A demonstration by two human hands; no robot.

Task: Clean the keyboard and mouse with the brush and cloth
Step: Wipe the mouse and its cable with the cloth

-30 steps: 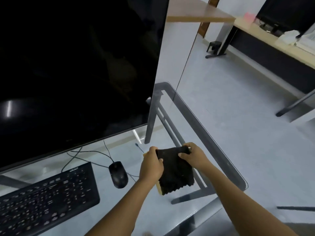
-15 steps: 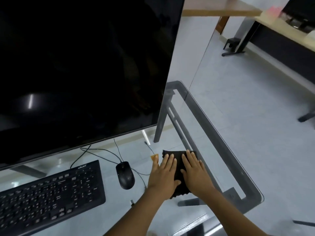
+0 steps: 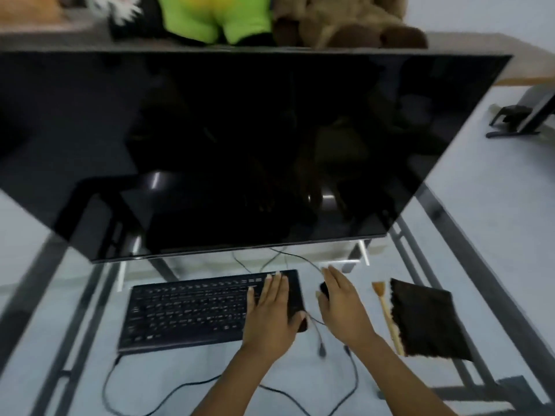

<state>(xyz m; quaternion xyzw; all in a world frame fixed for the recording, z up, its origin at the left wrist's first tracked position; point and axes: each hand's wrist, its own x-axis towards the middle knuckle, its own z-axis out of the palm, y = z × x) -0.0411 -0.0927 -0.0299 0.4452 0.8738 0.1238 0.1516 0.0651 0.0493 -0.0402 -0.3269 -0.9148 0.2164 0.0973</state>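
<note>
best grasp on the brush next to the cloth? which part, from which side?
Probably the bare upper handle of the brush, just below its flared far tip, pinched from the left or from above. It lies flat on the glass desk, running near to far, with its near end tucked against or under the dark cloth, which blocks the right side. The right hand, open over the mouse, is closest.

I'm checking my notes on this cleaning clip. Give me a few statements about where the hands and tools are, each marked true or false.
1. The left hand lies flat on the keyboard's right end. True.
2. The right hand grips the brush. False: the brush lies on the glass desk.
3. The cloth lies right of the brush. True.
4. The cloth covers the mouse. False: the mouse sits under the right hand.
</note>
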